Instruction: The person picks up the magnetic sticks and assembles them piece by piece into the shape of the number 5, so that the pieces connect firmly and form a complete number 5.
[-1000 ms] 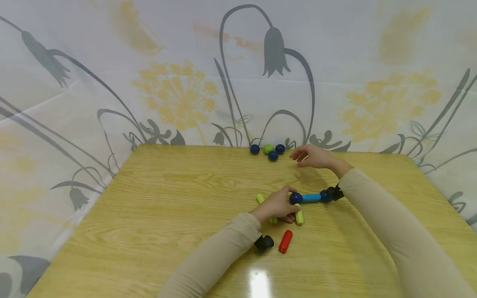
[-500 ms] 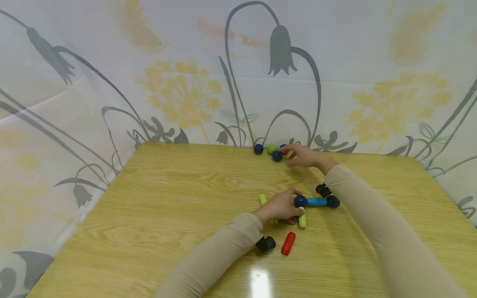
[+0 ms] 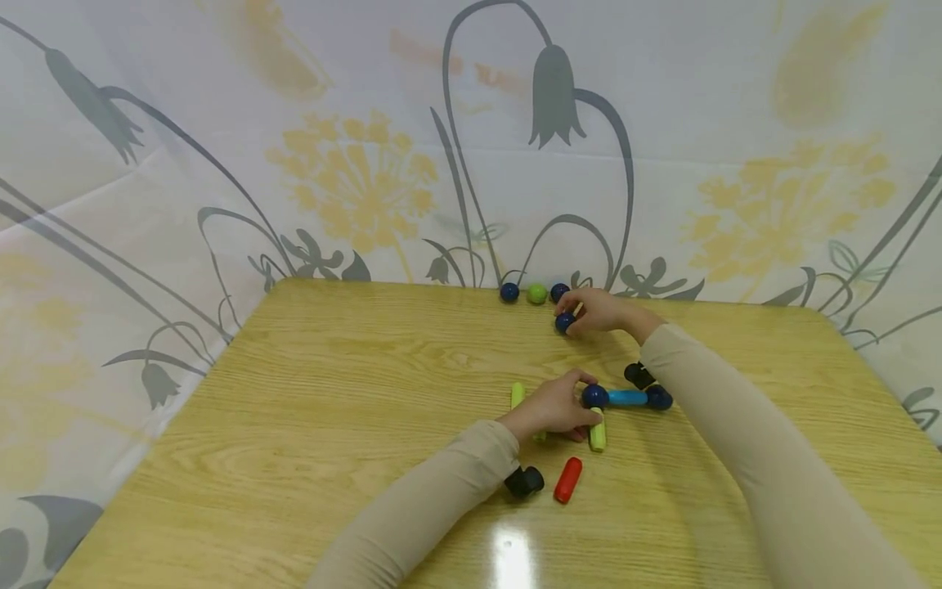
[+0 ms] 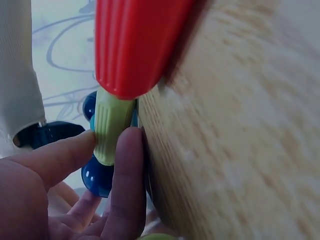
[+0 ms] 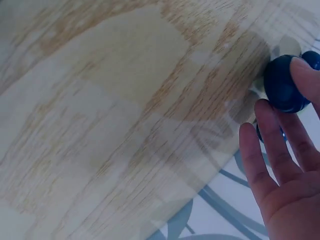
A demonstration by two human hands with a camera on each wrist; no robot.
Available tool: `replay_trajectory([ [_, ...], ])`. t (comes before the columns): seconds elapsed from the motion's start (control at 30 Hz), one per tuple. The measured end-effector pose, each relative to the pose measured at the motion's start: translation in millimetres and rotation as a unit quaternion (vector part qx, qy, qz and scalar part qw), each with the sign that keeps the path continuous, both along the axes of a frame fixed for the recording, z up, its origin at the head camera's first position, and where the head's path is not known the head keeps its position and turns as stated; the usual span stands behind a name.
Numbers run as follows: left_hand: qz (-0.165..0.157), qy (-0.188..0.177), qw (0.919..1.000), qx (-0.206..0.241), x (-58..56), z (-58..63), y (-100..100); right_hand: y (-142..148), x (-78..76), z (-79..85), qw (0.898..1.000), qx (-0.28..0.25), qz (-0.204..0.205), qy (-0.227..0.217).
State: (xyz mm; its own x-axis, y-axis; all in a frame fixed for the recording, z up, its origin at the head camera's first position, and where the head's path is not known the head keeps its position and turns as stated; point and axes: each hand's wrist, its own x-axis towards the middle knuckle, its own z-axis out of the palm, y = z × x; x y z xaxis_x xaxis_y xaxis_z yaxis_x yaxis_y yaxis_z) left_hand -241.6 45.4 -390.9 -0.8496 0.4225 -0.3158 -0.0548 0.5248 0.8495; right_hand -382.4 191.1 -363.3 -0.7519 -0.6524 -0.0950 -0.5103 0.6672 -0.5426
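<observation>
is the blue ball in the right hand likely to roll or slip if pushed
The blue ball would probably roll on the table, being round. Its glossy shine suggests it may be slippery. It shows no visible dent where the right hand pinches it, so it is likely stiff.

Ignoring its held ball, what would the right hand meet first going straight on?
Likely the green ball, though the dark-blue ball right of it could come first; depth is unclear.
</observation>
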Motion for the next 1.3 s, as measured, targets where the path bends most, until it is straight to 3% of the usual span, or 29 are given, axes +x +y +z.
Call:
replay_trajectory([
  [0.3, 0.007, -0.013, 0.9995, 0.029, -1.5, 3.3, 1.4, 29.6, 26.2, 11.2, 0.998, -0.040, -0.035, 0.025],
  [0.67, 0.010, -0.012, 0.9986, 0.051, -4.5, -0.7, -3.1, 48.2, 84.1, 7.4, 0.990, -0.118, -0.065, 0.038],
  [1.07, 0.014, -0.007, 0.9987, 0.049, -10.0, -0.5, -7.6, 52.7, 144.2, 2.4, 0.976, -0.192, -0.105, -0.005],
  [1.3, 0.003, -0.003, 0.9989, 0.047, -10.9, 0.7, -5.5, 59.2, 172.2, -5.0, 0.976, -0.203, -0.072, -0.026],
])
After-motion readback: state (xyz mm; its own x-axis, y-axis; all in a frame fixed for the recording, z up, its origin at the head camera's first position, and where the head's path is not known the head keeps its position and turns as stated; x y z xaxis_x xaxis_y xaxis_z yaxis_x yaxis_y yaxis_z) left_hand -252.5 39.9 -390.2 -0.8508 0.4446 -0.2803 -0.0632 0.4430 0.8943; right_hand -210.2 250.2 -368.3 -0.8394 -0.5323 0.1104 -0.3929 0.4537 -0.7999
